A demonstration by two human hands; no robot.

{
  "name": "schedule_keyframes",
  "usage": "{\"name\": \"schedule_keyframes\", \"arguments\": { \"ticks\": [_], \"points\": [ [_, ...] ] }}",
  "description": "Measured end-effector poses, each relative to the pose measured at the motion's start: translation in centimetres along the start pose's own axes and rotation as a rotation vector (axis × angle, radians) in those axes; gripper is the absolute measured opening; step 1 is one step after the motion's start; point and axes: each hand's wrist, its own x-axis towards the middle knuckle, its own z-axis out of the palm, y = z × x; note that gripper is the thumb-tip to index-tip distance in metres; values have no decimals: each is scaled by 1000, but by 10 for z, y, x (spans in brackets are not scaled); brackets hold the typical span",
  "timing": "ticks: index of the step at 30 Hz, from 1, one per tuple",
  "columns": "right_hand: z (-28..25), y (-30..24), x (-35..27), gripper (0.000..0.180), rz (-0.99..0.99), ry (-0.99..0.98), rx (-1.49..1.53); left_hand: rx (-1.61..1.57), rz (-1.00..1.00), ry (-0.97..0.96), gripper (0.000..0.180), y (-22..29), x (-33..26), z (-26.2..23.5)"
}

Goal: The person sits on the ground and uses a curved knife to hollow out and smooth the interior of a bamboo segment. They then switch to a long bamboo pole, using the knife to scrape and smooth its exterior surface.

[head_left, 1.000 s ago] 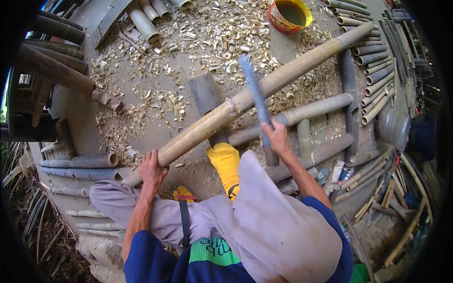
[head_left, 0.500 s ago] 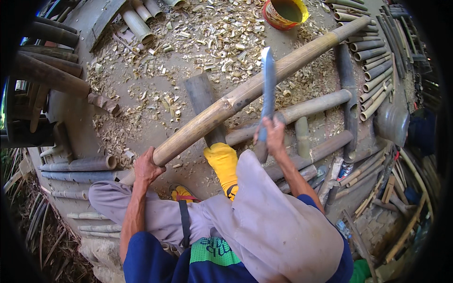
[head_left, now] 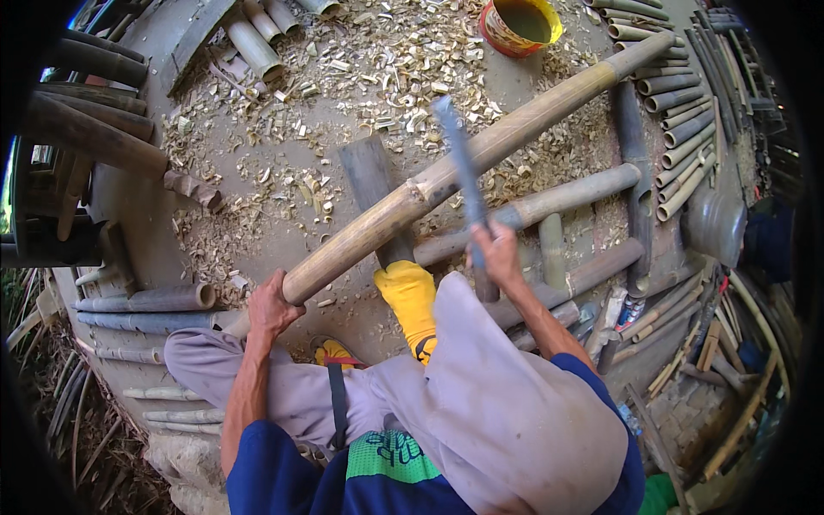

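Observation:
A long tan bamboo pole (head_left: 506, 142) slants from my left knee up to the far right, over a shorter bamboo rail (head_left: 566, 193) and a dark flat post (head_left: 365, 176). My left hand (head_left: 272, 307) is wrapped round the pole near its lower end. In my right hand (head_left: 498, 253) is the handle of a machete (head_left: 463, 163). Its blade is smeared by motion and crosses in front of the pole, just right of a dark-stained node; whether it touches the pole I cannot tell.
Pale bamboo chips (head_left: 386, 64) litter the ground. A red and yellow bucket (head_left: 519, 26) holding murky liquid stands at the far side. Cut bamboo tubes (head_left: 674, 99) are stacked at the right, with more bamboo (head_left: 146, 299) at the left. My yellow-covered foot (head_left: 405, 300) rests against the dark post.
The machete blade has swung to the left, its tip now farther left along the pole. My left hand and the pole hold nearly the same place.

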Motion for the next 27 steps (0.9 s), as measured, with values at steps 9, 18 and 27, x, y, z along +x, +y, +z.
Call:
{"name": "schedule_keyframes", "arguments": {
  "ticks": [9,18,27],
  "points": [
    [-2,2,-19,20,-63,321,336,-142,187,100,65,70,58,15],
    [0,-4,-42,20,-107,270,229,-119,339,306,73,140,82,-45],
    [21,-10,-36,23,-59,112,131,-1279,-82,-210,76,74,80,17]
  ]
}}
